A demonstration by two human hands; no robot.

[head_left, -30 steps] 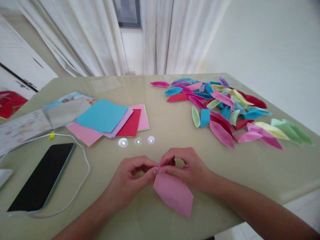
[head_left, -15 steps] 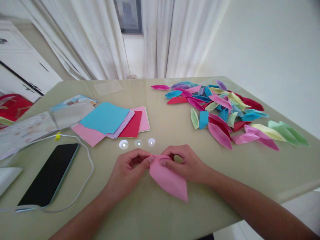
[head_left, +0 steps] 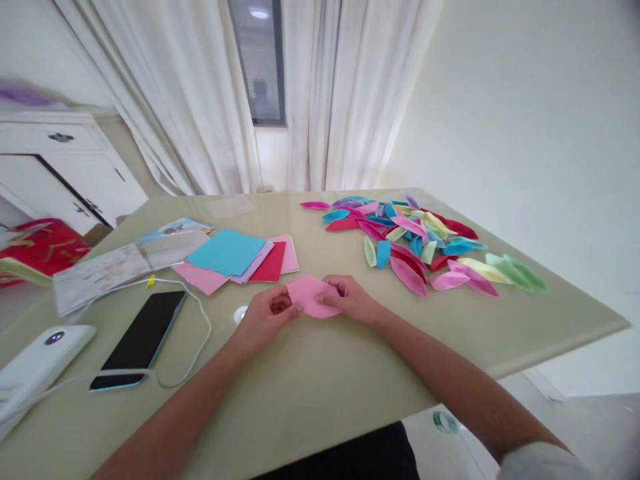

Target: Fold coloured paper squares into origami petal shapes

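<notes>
A pink folded paper [head_left: 311, 298] is held between both hands above the near part of the table. My left hand [head_left: 267, 315] pinches its left edge, thumb in front and fingers curled behind. On the right side, my right hand [head_left: 350, 299] grips it with the thumb laid across its face. Part of the fingers behind the paper is hidden. Beyond my hands on the left lies a stack of square coloured sheets, with a blue sheet [head_left: 227, 252] on top and a red sheet [head_left: 269, 261] showing beside it.
A pile of folded paper pieces [head_left: 410, 267] in many colours spreads over the right side. On the left are a black-screened phone [head_left: 143, 337], a white device [head_left: 45, 367], a white cable [head_left: 206, 320] and a patterned booklet [head_left: 103, 273]. The table's edge [head_left: 555, 353] runs along the right.
The pink paper has turned from slanting down to the right to lying roughly level between my hands. My right hand has shifted to its right end. The camera view has tilted up.
</notes>
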